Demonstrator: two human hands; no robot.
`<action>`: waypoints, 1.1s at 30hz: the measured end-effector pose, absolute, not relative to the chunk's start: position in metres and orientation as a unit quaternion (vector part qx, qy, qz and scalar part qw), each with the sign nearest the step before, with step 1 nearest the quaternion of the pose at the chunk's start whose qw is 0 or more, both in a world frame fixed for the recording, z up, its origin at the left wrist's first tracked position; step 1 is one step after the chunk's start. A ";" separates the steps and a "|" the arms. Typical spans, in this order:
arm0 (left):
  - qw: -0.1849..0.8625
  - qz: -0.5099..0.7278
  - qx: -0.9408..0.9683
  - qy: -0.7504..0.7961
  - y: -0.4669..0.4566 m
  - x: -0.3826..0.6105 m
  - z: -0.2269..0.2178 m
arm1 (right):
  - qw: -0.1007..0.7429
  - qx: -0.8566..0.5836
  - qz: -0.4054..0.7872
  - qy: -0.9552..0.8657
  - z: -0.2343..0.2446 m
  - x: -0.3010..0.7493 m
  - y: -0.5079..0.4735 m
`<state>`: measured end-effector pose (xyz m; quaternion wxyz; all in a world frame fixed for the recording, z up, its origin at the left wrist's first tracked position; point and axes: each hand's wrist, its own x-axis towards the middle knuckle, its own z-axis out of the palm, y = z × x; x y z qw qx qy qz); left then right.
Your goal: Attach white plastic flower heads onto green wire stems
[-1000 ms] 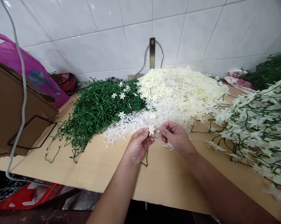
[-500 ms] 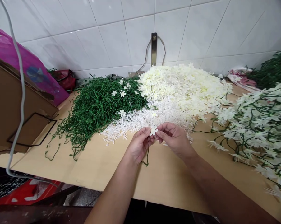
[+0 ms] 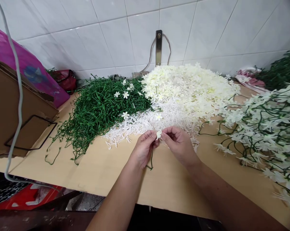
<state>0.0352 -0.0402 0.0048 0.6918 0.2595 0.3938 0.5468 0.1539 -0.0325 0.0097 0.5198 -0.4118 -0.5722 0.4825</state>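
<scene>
Both hands pinching one white flower [image 3: 158, 134] above tan tabletop [image 3: 116, 173]

Nearest: the two forearms, reaching in from the bottom edge. Left hand [image 3: 145, 146] has thumb and fingers closed on the flower's left side; a green stem [image 3: 151, 162] dangles below that hand. Right hand [image 3: 180, 142] pinches the flower's right side, thumb against finger. Fingertips of both nearly meet; exact grip at the flower's base hidden. Flower sits between them, just in front of the white stamen pile [image 3: 135, 125].

Off left, a loose stem [image 3: 54, 158] on the tabletop. Right side: big bundle of stemmed white flowers [image 3: 267, 125]. Past the stamens: green stem heap [image 3: 106, 106] at left, a few white blossoms [image 3: 125, 94] on top; pale petal mound [image 3: 188, 86] at right. Far left, cardboard box [image 3: 15, 102] beside pink bag [image 3: 42, 75]. Back: tiled wall [image 3: 111, 35], metal bracket [image 3: 158, 48].
</scene>
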 end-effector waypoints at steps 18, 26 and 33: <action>0.531 0.621 0.345 0.461 -0.041 0.035 0.017 | 0.503 -0.461 0.424 -0.595 0.008 0.154 -0.033; 0.590 0.553 0.371 0.456 -0.042 0.032 0.015 | 0.497 -0.406 0.553 -0.531 0.006 0.157 -0.027; 0.618 0.558 0.338 0.438 -0.042 0.033 0.017 | 0.473 -0.391 0.592 -0.523 0.007 0.157 -0.026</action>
